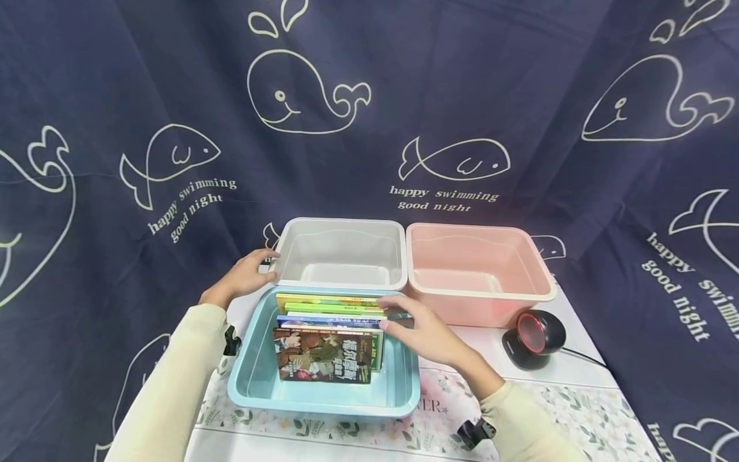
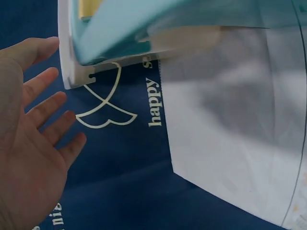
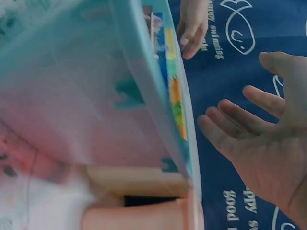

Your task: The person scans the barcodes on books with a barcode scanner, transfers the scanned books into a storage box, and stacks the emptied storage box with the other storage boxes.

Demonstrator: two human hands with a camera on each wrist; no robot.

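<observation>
Several books (image 1: 326, 321) stand upright in a row inside a light blue bin (image 1: 323, 405); the front one has a dark illustrated cover with yellow lettering. My right hand (image 1: 430, 330) hovers over the bin's right side, its fingertips overlapping the right ends of the books in the head view. In the right wrist view the right hand (image 3: 261, 122) shows spread fingers with nothing in them. My left hand (image 1: 245, 276) is at the left side of a grey-white bin (image 1: 399, 256), fingertips right by its rim. The left wrist view shows the left hand (image 2: 36, 129) bare, fingers extended.
A pink bin (image 1: 479, 296) stands beside the grey one at the back. Right of it sits a black round device (image 1: 539, 333) with a red ring and a cable. A floral cloth (image 1: 577, 410) covers the table front; a navy curtain (image 1: 369, 167) hangs behind.
</observation>
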